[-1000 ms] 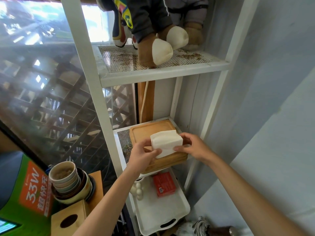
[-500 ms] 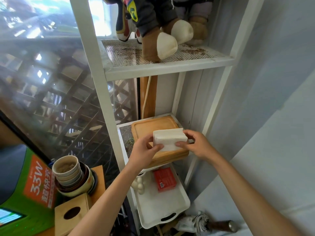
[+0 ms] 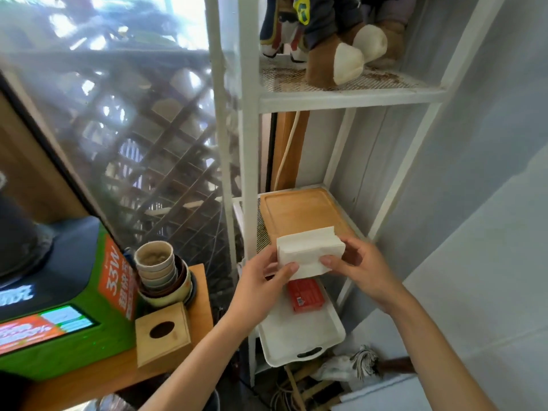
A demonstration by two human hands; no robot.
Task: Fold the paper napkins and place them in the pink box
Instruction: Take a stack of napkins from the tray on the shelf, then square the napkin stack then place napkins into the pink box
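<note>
Over the wooden tray's (image 3: 299,213) front edge | your left hand (image 3: 261,283) and right hand (image 3: 360,266) each pinch the napkin stack (image 3: 308,252)

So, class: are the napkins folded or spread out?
Folded: the napkins form a compact layered stack, pinched between the left hand and right hand.

white metal shelf rack (image 3: 248,161) | pale grey wall (image 3: 489,143) right | sunlit lattice window (image 3: 142,137) left
</note>
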